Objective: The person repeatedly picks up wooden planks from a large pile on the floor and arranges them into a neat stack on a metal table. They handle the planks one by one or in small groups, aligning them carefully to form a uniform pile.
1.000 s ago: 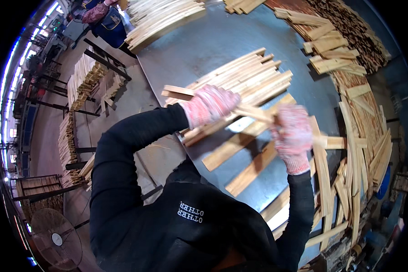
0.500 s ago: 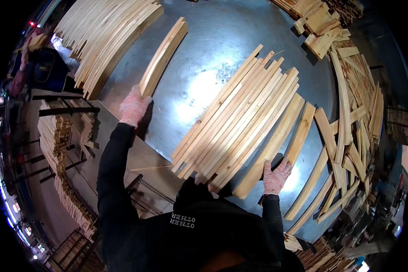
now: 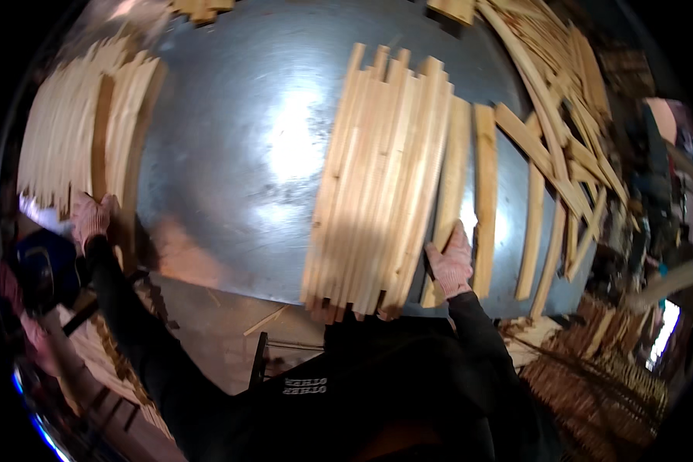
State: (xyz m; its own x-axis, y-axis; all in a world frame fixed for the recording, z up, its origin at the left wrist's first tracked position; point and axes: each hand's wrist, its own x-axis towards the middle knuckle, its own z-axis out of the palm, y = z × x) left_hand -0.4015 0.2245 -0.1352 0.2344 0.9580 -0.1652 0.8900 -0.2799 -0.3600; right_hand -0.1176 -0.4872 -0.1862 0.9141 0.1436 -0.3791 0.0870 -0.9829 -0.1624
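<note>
At the far left, my left hand (image 3: 91, 215), in a pinkish knit glove, is closed on the near end of a wooden board (image 3: 101, 142). That board stands among a row of pale wooden boards (image 3: 58, 131). My right hand (image 3: 451, 263), gloved alike, lies over the lower part of another wooden board (image 3: 453, 169), its thumb and fingers at the two sides. Just left of it a block of narrow boards (image 3: 377, 177) lies side by side with uneven ends. A separate board (image 3: 484, 192) lies to the right of that hand.
All this rests on a shiny metal table (image 3: 223, 138). Loose strips (image 3: 531, 239) and a crossed heap of offcuts (image 3: 585, 165) cover its right side. More wood pieces (image 3: 450, 9) are at the far edge. A pile of wood (image 3: 593, 377) stands beyond the lower right corner.
My left hand has carried its board leftward to the row at the left. My right hand has shifted onto the board beside the block. The whole view has turned.
</note>
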